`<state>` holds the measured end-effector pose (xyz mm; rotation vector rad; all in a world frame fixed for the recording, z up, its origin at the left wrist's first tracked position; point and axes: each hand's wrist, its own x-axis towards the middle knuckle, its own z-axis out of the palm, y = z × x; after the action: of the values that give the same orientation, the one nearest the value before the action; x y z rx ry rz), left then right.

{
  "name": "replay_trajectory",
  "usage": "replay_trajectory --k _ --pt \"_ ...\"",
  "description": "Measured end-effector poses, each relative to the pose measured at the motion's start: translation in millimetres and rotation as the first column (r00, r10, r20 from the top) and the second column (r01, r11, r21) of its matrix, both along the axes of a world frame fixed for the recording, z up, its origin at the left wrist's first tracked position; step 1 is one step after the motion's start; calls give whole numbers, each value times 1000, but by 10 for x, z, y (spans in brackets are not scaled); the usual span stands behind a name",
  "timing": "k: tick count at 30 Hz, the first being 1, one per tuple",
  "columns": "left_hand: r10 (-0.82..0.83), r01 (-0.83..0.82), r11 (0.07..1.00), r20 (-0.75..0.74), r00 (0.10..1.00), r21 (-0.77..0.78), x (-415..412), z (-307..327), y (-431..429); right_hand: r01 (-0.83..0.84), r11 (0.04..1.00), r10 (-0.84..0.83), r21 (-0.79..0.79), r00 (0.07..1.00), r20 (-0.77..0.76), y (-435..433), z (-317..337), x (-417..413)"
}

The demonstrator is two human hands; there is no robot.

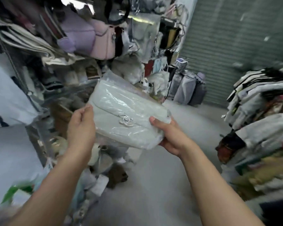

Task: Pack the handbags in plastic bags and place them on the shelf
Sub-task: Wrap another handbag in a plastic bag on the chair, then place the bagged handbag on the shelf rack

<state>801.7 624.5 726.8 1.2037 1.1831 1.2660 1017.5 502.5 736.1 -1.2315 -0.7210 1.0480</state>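
Left hand (81, 128) and right hand (170, 136) grasp a pale handbag (121, 111) inside a clear plastic bag (114, 79), mid-air. Crowded shelf (88, 46) at eleven o'clock; stacked clothes (260, 111) at three.

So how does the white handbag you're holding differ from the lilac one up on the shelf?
The white handbag is flat and envelope-like; the lilac handbag is rounder and fuller. The white handbag is gripped by the left hand and right hand; the lilac handbag sits on the crowded shelf. The white one is plainly in clear plastic; whether the lilac one is, I cannot tell.
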Motion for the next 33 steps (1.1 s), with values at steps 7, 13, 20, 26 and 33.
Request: replay_trajectory --k 7,13,20,26,33 --pt "-107 111 992 -52 993 63 1237 162 562 60 996 -64 70 997 52 375 122 1264" --pt "-47 47 999 20 999 -2 2314 34 1100 8 999 -11 50 998 59 1116 44 2412" --pt "83 -84 993 -15 996 -85 2816 -177 1773 -115 992 112 51 991 70 2124 -24 3001" --pt "217 -217 974 -15 976 -69 3021 -287 2613 -139 988 137 66 990 34 3089 -138 3135" --pt "205 -222 972 -195 959 -72 3314 -389 3788 -64 996 62 68 998 31 4328 -276 3144"
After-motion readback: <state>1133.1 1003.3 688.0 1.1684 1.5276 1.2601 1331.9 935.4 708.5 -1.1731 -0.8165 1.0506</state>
